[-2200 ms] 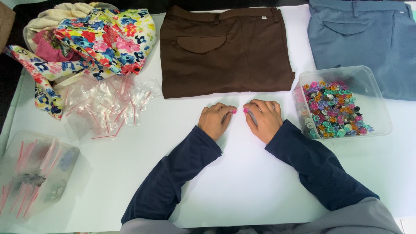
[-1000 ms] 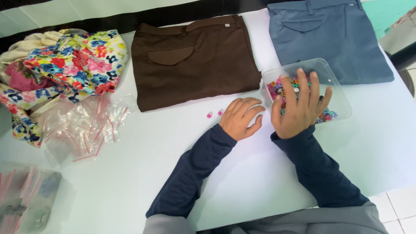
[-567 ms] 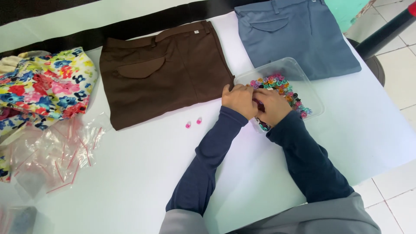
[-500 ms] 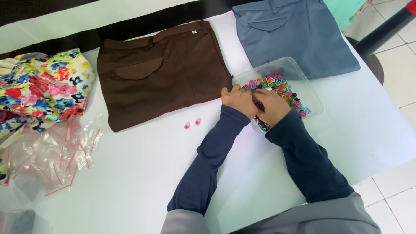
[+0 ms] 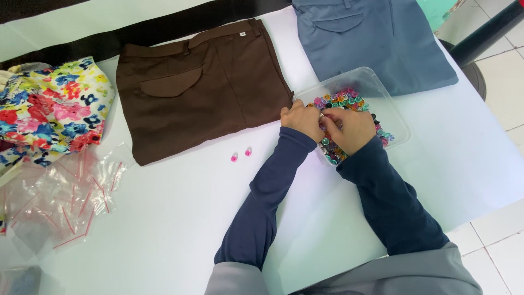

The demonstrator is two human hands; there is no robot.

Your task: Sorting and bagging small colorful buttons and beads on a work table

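Note:
A clear plastic tub (image 5: 385, 99) full of small colourful buttons (image 5: 343, 100) stands on the white table (image 5: 180, 218), right of centre. My left hand (image 5: 303, 119) rests at the tub's near-left rim with its fingers curled. My right hand (image 5: 352, 130) lies over the buttons, fingers bent. The fingertips of both hands meet above the buttons. Whether they pinch a button is too small to tell. Two pink buttons (image 5: 241, 154) lie loose on the table, left of my left sleeve.
Folded brown trousers (image 5: 202, 87) lie behind the pink buttons, and folded blue trousers (image 5: 371, 38) lie behind the tub. Floral cloth (image 5: 49, 109) and a heap of clear zip bags (image 5: 65, 191) are at the left. The table's right edge runs close past the tub.
Both hands left the table's middle and went right to the tub. The two pink buttons stayed behind on the table. Over the last half second the hands have hardly moved.

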